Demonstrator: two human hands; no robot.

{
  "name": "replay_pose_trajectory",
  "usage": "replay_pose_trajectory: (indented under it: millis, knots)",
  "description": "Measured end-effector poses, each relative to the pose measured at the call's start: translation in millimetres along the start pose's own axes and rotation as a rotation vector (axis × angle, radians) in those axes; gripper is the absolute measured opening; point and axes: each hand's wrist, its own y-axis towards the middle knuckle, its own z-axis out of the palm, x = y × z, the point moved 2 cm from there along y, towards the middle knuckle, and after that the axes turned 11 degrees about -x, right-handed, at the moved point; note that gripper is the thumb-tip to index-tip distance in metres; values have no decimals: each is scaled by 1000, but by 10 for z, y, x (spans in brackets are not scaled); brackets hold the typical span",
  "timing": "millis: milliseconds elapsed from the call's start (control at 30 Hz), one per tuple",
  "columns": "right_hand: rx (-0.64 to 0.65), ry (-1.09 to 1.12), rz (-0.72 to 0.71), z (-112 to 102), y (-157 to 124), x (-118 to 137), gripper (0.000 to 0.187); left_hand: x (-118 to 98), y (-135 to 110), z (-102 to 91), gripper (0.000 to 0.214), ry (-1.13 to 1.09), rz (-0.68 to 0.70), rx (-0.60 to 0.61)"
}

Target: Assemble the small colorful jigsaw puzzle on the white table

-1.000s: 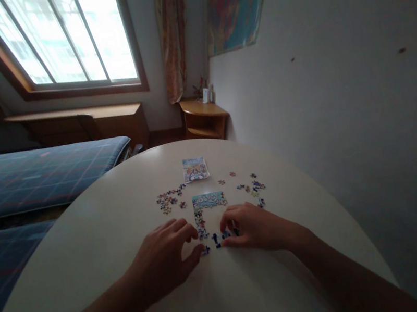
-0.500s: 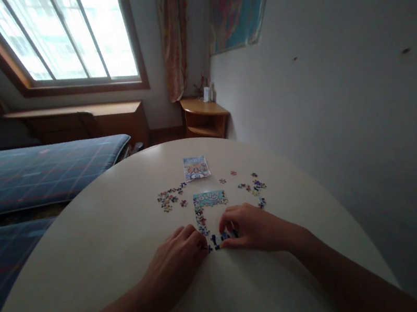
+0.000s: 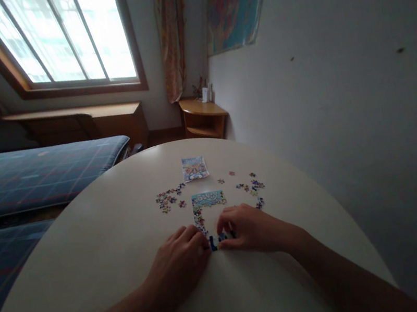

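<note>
Now the left hand [image 3: 180, 263] is closer in than it was a second ago. Back then it lay flat on the round table [image 3: 117, 228] with its fingers spread, a little way left of the puzzle [image 3: 208, 199]. A small loose piece sat by its thumb. Now its fingers are curled, and their tips press at the puzzle's near left corner. That small piece is no longer out on its own. I cannot tell if the left fingers pinch a piece or just push on one.

The right hand [image 3: 249, 228] has hardly moved. Its fingers are bent, with the tips on the near row of pieces [image 3: 218, 238]. I cannot tell if they grip anything.

The puzzle lies about in the middle of the table. It has a top strip, a left side and part of a near row, and bare table shows inside. A pile of loose pieces [image 3: 166, 200] lies left of it, and more scattered pieces [image 3: 255, 186] lie right of it. A small picture card [image 3: 194, 168] lies behind it, toward the far edge.
</note>
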Motion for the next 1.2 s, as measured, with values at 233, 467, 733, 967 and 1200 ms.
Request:
replay_pose_trajectory:
  millis: [233,467,733,967,1200]
  knots:
    - [5,6,14,-22,-4,30,20,42,-39,59,15,-57,74,-94]
    - [0,12,11,-19,-10,18,21,58,-65,63,11,1,193,-162]
    - [4,14,8,-4,4,9,22,49,-79,77,10,117,265,-173]
    - [-4,13,2,6,0,-5,22,-31,-111,16,18,251,376,-121]
    - [-8,22,10,-2,0,5,21,-61,-131,40,22,313,387,-94]
